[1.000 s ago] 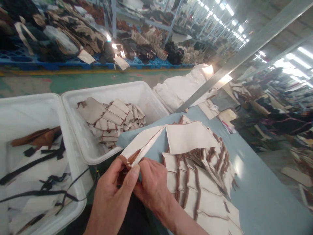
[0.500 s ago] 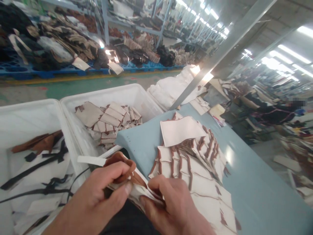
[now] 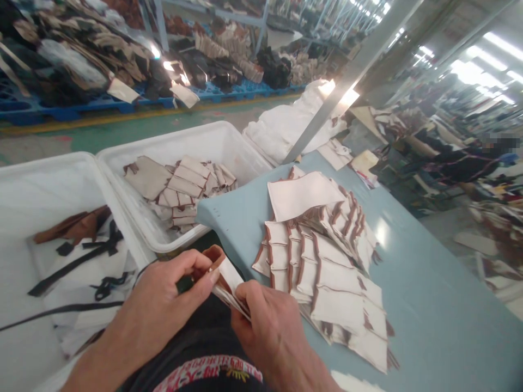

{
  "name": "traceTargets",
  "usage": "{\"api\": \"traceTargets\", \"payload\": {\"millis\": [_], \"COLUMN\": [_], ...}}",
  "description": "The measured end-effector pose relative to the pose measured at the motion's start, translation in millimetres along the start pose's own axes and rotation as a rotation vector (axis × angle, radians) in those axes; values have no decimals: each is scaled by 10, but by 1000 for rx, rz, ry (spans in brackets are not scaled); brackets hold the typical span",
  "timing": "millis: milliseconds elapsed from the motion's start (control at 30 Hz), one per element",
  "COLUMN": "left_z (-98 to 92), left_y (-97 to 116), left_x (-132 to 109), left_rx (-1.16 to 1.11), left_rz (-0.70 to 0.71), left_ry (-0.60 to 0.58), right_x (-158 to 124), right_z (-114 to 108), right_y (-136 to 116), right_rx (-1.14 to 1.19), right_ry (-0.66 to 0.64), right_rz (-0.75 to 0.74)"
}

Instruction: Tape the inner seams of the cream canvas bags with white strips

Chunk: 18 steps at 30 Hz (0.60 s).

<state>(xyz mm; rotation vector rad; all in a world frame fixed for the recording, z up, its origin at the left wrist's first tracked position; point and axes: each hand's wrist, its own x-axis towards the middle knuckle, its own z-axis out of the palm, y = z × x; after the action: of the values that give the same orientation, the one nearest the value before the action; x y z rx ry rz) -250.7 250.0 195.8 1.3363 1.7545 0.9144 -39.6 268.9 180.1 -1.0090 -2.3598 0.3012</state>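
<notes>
Left grip (image 3: 167,288): thumb and forefinger closed together, pinching the upper end of a folded piece (image 3: 231,275) where brown lining curls out.
Right grip (image 3: 272,321): thumb beneath, fingers above, pinching the lower end of the same piece.
Folded piece: at 3 o'clock from the left grip and 10 o'clock from the right grip; white outside, brown inside, its length slanting from 10 to 4 o'clock, the middle showing between the fingertips and both ends partly hidden by them.
Dark clothing (image 3: 196,340): at 6 o'clock from the folded piece, with red and white lettering.
Tabletop (image 3: 433,294): blue-grey, its near edge just beside the folded piece, most of its surface from 1 to 4 o'clock of the right grip.
Stacked pieces (image 3: 343,272): on the tabletop at 2 o'clock from the right grip, white with brown edges, overlapping in rows.
Plain panel (image 3: 302,194): at 1 o'clock from the right grip, lying over the stack's far part.
Bin of pale pieces (image 3: 220,144): at 12 o'clock from the left grip, a brown-edged heap inside.
Bin of scraps (image 3: 24,201): at 9 to 10 o'clock from the left grip, holding a brown scrap (image 3: 85,224), black strips (image 3: 77,264) and white offcuts.
</notes>
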Motion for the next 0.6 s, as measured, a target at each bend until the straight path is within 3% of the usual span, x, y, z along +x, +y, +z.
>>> {"api": "traceTargets", "payload": {"millis": [167, 367, 500, 600], "left_z": [136, 292, 395, 547], "left_y": [-253, -431, -297, -129], "left_x": [-101, -215, -317, -433], "left_rx": [89, -303, -282, -225], "left_rz": [0, -246, -269, -313], "left_ry": [-54, -287, -157, -144], "right_x": [-259, -492, -649, -822], "right_z": [108, 103, 136, 197], "right_y": [-75, -142, -116, -29], "right_rx": [11, 158, 225, 260], "right_ry": [-47, -73, -83, -106], "right_rz": [99, 351, 422, 442]}}
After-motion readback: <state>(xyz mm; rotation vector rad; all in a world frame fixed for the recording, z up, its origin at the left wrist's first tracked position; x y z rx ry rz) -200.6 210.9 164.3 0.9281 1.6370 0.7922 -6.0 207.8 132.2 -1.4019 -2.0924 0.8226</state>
